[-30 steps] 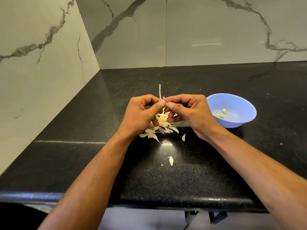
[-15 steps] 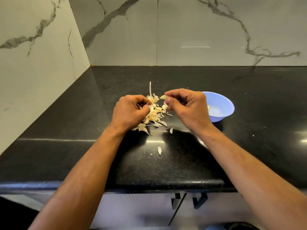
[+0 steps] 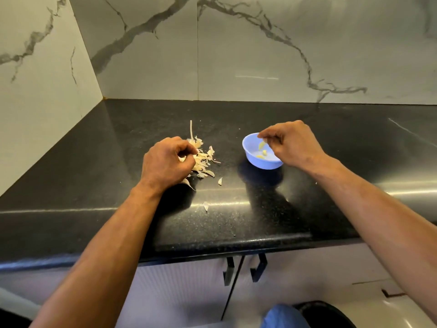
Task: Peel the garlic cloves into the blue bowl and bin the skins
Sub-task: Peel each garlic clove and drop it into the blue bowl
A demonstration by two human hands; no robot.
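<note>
The blue bowl [image 3: 251, 159] stands on the black counter [image 3: 236, 221] with two peeled cloves [image 3: 262, 154] in it. My right hand [image 3: 293, 144] hovers over the bowl, its thumb and fingertips pinched on a yellowish garlic clove [image 3: 261, 145] hanging just inside the rim. To the left lies a pile of garlic skins and pieces [image 3: 204, 158]. My left hand [image 3: 168, 162] rests on the left side of that pile, fingers curled and pinching at a piece; what it holds is mostly hidden.
Loose skins lie nearer me [image 3: 220, 181] [image 3: 206, 206]. A marble wall closes the counter's left side and back. Below the counter edge are cupboard doors with black handles [image 3: 259, 268]. A dark round container [image 3: 331, 313] shows on the floor.
My hands have parted: the right one carried the clove rightward over the bowl, and the left one dropped onto the skin pile. The camera has tilted up and back.
</note>
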